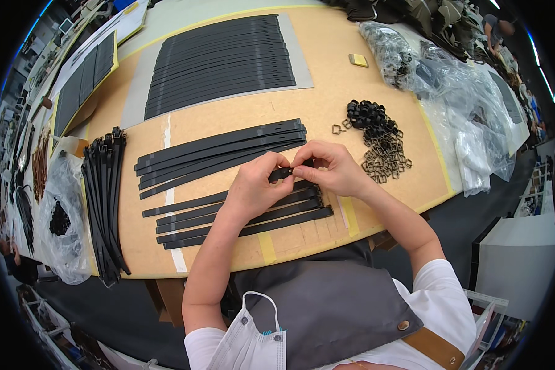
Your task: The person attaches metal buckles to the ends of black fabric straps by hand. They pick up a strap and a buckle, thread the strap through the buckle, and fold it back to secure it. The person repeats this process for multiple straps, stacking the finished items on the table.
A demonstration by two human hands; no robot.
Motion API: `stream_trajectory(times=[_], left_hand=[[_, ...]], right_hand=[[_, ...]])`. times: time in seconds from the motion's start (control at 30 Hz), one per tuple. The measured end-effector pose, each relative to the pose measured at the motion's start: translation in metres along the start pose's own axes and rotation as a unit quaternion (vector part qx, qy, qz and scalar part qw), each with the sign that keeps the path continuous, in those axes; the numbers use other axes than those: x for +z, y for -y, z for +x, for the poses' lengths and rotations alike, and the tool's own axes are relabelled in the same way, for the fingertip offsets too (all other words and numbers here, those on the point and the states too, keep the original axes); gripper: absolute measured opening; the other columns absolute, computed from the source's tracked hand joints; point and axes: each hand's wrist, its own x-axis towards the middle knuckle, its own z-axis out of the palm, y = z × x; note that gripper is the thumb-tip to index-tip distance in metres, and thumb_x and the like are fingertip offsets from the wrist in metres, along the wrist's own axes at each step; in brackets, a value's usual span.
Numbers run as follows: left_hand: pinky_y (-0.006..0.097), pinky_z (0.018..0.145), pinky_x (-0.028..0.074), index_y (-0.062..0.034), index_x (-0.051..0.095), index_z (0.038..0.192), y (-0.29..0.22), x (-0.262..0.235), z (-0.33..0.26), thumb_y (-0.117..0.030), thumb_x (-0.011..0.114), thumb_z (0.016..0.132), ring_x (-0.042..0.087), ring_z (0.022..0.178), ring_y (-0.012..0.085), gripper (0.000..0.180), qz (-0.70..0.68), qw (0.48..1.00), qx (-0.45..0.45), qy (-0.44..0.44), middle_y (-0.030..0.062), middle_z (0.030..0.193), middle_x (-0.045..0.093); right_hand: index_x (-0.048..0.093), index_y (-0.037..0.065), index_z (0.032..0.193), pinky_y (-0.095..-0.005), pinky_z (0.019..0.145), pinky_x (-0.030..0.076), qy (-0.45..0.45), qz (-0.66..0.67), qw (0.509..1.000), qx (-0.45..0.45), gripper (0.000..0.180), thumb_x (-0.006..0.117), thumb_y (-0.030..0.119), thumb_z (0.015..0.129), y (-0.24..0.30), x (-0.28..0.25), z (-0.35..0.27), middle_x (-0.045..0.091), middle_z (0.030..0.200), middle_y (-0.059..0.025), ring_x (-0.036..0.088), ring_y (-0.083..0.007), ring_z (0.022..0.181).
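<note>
Over the middle of the table, my left hand (254, 186) and my right hand (328, 168) meet with fingertips pinched on the end of a black strap (282, 174). My fingers hide most of that end, so I cannot tell whether a buckle or loop is on it. Behind my hands lies a group of flat black straps (219, 148); several more straps (277, 222) lie in front, partly beneath my left forearm. Right of my right hand are a heap of metal buckles (385, 161), a pile of black loops (367, 116) and a loose buckle (337, 129).
A grey board (301, 61) with a row of black straps covers the back. Buckled straps (105, 203) hang over the left edge beside a clear plastic bag (68, 246). More plastic bags (462, 111) lie at right, near a small yellow block (358, 60).
</note>
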Motion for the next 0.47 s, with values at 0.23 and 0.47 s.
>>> stream_trajectory(times=[0.23,0.47], left_hand=[[0.026,0.062,0.051,-0.0012,0.070,0.100,0.002,0.001,0.000,-0.007,0.081,0.082,0.064,0.070,0.0102,0.022,0.009,1.000,0.013,0.021,0.0056,0.085,0.072],[0.026,0.063,0.053,-0.0017,0.071,0.101,0.006,-0.001,0.001,-0.008,0.081,0.083,0.065,0.071,0.0108,0.022,0.016,0.999,-0.001,0.043,0.0058,0.086,0.073]], right_hand=[[0.071,0.002,0.103,-0.0226,0.079,0.052,0.030,0.027,0.997,0.064,0.010,0.075,0.004,0.094,0.001,-0.003,0.002,0.070,0.098,-0.0005,0.064,-0.0062,0.090],[0.072,0.006,0.103,-0.0300,0.085,0.057,0.062,-0.171,0.982,-0.048,0.011,0.071,0.005,0.092,0.012,-0.005,0.006,0.073,0.103,-0.0052,0.069,-0.0181,0.088]])
